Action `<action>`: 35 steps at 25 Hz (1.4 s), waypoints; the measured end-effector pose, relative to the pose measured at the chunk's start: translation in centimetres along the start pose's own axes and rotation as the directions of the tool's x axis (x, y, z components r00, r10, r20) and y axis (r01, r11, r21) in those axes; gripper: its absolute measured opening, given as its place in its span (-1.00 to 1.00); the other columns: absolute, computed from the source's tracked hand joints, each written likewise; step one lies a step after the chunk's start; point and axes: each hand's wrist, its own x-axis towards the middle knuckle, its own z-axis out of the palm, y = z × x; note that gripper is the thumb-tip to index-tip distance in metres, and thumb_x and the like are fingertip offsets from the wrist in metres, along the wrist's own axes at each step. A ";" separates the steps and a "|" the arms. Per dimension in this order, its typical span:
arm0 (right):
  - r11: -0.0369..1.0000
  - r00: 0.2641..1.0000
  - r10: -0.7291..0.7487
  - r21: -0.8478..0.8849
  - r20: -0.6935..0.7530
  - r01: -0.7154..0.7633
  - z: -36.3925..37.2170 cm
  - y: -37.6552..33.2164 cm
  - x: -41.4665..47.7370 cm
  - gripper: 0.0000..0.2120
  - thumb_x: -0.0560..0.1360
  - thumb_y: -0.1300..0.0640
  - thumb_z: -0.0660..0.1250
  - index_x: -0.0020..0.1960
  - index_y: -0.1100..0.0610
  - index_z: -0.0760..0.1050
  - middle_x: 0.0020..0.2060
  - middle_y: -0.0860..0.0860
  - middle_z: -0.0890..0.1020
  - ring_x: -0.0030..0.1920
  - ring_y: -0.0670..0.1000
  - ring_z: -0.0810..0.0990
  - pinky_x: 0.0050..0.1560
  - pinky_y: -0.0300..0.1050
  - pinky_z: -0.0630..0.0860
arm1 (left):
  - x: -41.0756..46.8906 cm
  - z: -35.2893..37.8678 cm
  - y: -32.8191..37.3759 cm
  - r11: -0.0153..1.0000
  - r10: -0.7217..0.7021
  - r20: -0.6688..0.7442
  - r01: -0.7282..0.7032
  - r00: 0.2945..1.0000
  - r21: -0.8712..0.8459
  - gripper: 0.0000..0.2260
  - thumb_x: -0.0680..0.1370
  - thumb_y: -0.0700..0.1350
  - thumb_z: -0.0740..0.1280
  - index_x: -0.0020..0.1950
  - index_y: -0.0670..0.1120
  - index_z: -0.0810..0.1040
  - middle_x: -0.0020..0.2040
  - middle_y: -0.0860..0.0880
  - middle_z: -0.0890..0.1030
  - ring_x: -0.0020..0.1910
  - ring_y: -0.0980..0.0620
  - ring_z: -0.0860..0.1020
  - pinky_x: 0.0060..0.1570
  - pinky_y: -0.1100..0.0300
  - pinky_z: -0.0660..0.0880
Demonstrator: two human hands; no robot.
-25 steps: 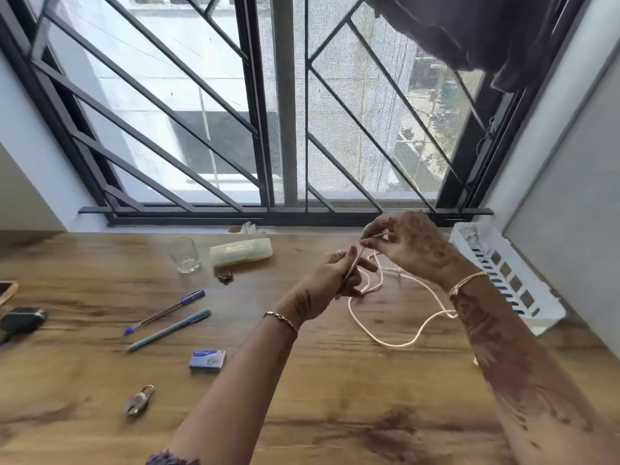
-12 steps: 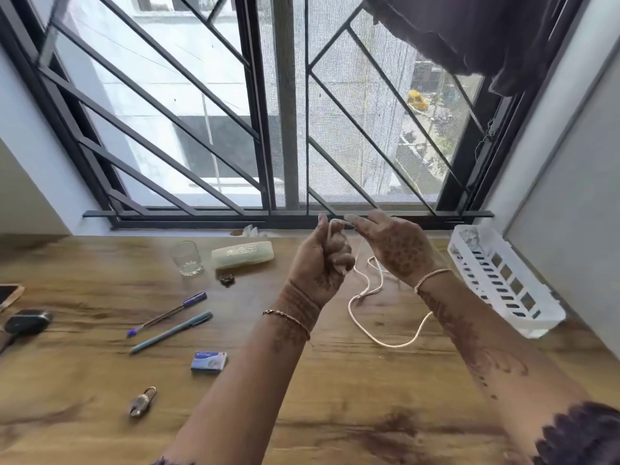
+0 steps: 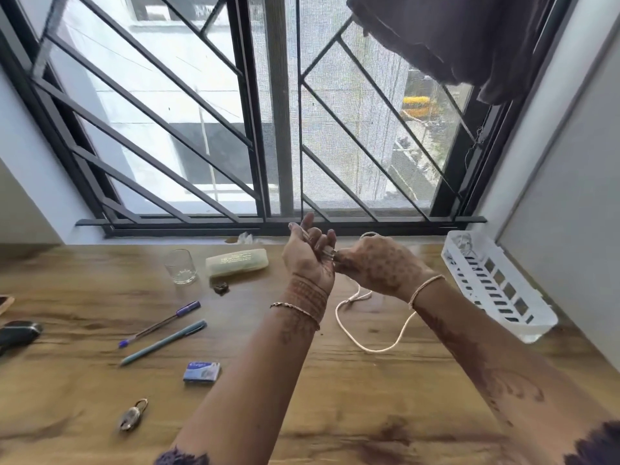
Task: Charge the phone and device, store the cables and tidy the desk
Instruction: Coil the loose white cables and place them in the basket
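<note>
A white charging cable point(image 3: 369, 344) trails in a loop across the wooden desk point(image 3: 352, 414) and rises into both hands above the desk's far middle. My left hand point(image 3: 307, 260) is raised palm up, fingers curled, with cable turns lying across the fingers. My right hand point(image 3: 379, 263) pinches the cable's plug end against the left fingers. A white slotted basket point(image 3: 496, 286) stands at the right by the wall. A black device point(image 3: 16, 333) lies at the left edge, with a phone corner point(image 3: 5, 302) above it.
On the desk lie a glass point(image 3: 180, 266), a pale case point(image 3: 236, 261), a small dark clip point(image 3: 220, 287), two pens point(image 3: 161, 325), a blue box point(image 3: 202, 372) and a padlock point(image 3: 131, 416). A barred window closes the far side.
My left hand turned from a closed fist to palm up. My right hand moved from above the left fist down to its fingers. The cable loop on the desk stayed about the same.
</note>
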 end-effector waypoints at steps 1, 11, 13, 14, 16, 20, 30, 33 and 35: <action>0.991 0.999 0.048 -0.124 -0.005 -0.048 -1.0 -0.9 -0.3 -0.69 0.59 -0.10 0.14 -0.05 0.12 0.48 -0.28 0.18 0.52 -0.25 0.16 0.53 -0.12 0.03 0.56 | 0.2 0.0 -0.1 0.999 0.014 0.002 -0.014 1.000 0.036 -0.62 0.67 0.00 0.02 -0.05 -0.18 0.53 -0.54 0.06 0.26 -0.61 0.14 0.24 -0.28 0.21 0.52; 0.941 0.977 0.173 0.314 -0.129 -0.125 -3.1 0.2 -1.4 -0.97 0.42 0.06 0.45 -0.14 -0.05 0.66 -0.27 -0.21 0.59 -0.24 -0.23 0.57 -0.16 -0.29 0.52 | -0.3 -2.8 -2.3 0.411 -0.043 0.375 -0.326 0.926 0.851 -0.70 0.68 -0.15 0.03 -0.21 -0.19 0.38 -0.48 -0.06 0.39 -0.64 0.20 0.35 -0.61 0.34 0.28; 0.893 0.974 0.202 0.428 -0.102 -0.141 -2.0 1.4 -1.4 -0.96 0.41 0.11 0.48 -0.14 0.01 0.66 -0.27 -0.17 0.62 -0.23 -0.22 0.60 -0.13 -0.29 0.56 | -0.4 -3.2 -2.2 0.326 -0.134 0.348 -0.291 0.928 0.899 -0.58 0.67 -0.04 0.06 -0.32 -0.17 0.42 -0.56 -0.01 0.37 -0.61 0.12 0.35 -0.57 0.29 0.33; 0.867 0.971 0.226 0.470 -0.072 -0.167 -1.5 2.0 -1.5 -0.96 0.41 0.12 0.48 -0.14 0.04 0.65 -0.26 -0.12 0.65 -0.21 -0.18 0.63 -0.11 -0.24 0.58 | -0.4 -3.4 -2.0 0.288 -0.175 0.334 -0.276 0.926 0.917 -0.53 0.66 0.02 0.07 -0.36 -0.16 0.45 -0.58 0.02 0.35 -0.61 0.12 0.33 -0.54 0.28 0.36; 0.826 0.962 0.271 0.522 -0.037 -0.213 -0.3 3.6 -1.9 -0.96 0.42 0.11 0.47 -0.14 0.05 0.63 -0.25 -0.06 0.67 -0.19 -0.13 0.64 -0.10 -0.16 0.58 | -0.3 -4.2 -1.6 0.251 -0.253 0.310 -0.247 0.917 0.936 -0.51 0.63 0.11 0.12 -0.39 -0.13 0.47 -0.60 0.06 0.32 -0.62 0.16 0.29 -0.51 0.28 0.40; 0.757 0.886 0.464 0.519 -0.001 -0.396 1.9 5.8 -4.1 -0.92 0.49 0.09 0.39 -0.18 -0.03 0.60 -0.37 -0.16 0.59 -0.35 -0.27 0.51 -0.26 -0.39 0.39 | -0.1 -6.3 -1.0 0.464 -0.293 0.207 -0.050 0.933 0.885 -0.62 0.57 0.12 0.22 -0.38 -0.02 0.33 -0.56 0.11 0.26 -0.62 0.17 0.21 -0.51 0.29 0.37; 0.685 0.784 0.616 0.540 -0.071 -0.490 4.8 6.3 -5.4 -0.90 0.53 0.10 0.33 -0.12 0.07 0.60 -0.33 -0.04 0.63 -0.28 -0.04 0.59 -0.28 -0.36 0.42 | -0.2 -6.6 -1.0 0.786 -0.310 0.117 0.185 0.944 0.589 -0.61 0.60 0.12 0.17 -0.37 0.00 0.23 -0.60 0.10 0.13 -0.68 0.17 0.09 -0.61 0.34 0.30; 0.543 0.747 0.657 0.753 -0.104 -0.372 3.1 5.8 -3.7 -0.84 0.53 0.06 0.33 -0.19 0.05 0.60 -0.34 -0.01 0.59 -0.31 -0.07 0.50 -0.20 -0.13 0.47 | 0.0 -6.7 -1.5 0.772 -0.306 0.101 0.185 0.947 0.608 -0.61 0.60 0.12 0.18 -0.37 0.00 0.23 -0.60 0.10 0.15 -0.68 0.17 0.10 -0.60 0.33 0.31; 0.441 0.726 0.681 0.846 -0.096 -0.301 1.5 5.4 -2.7 -0.75 0.59 0.06 0.24 -0.22 0.05 0.57 -0.34 0.06 0.56 -0.32 -0.07 0.49 -0.20 -0.07 0.52 | -0.1 -6.8 -1.7 0.757 -0.311 0.097 0.185 0.945 0.627 -0.61 0.59 0.13 0.19 -0.38 0.00 0.23 -0.60 0.10 0.15 -0.68 0.16 0.10 -0.60 0.32 0.31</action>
